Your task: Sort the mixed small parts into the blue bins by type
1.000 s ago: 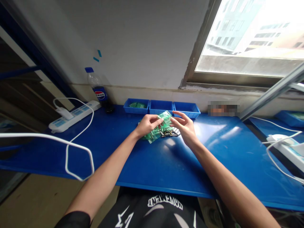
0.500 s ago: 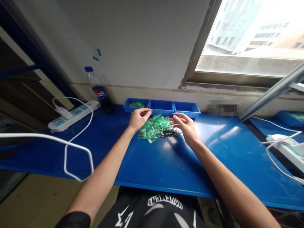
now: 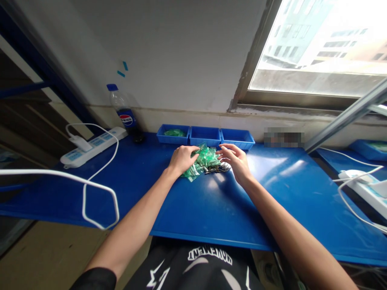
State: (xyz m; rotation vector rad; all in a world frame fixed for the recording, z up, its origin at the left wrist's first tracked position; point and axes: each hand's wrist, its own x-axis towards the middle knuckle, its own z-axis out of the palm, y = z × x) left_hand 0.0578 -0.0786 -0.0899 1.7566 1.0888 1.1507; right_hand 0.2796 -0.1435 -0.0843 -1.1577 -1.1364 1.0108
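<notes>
A heap of small green plastic packets (image 3: 207, 156) lies on the blue table, with small metal-looking pieces (image 3: 218, 168) along its right front side. My left hand (image 3: 182, 158) rests over the heap's left edge, fingers curved and thumb apart; its fingertips are partly hidden, and I see nothing held in it. On the right side of the heap hovers my right hand (image 3: 235, 158), its fingers loosely bent and spread, holding nothing I can see.
Behind the heap stand three joined blue bins; the left bin (image 3: 173, 139) contains green packets. A cola bottle (image 3: 124, 114) and a white power strip (image 3: 93, 147) are at the left. A white cable (image 3: 116, 197) loops across the left front. Another power strip (image 3: 367, 187) lies at far right.
My left hand has moved down and slightly right, from above the left of the heap onto its edge, covering some packets. My right hand has stayed almost in place.
</notes>
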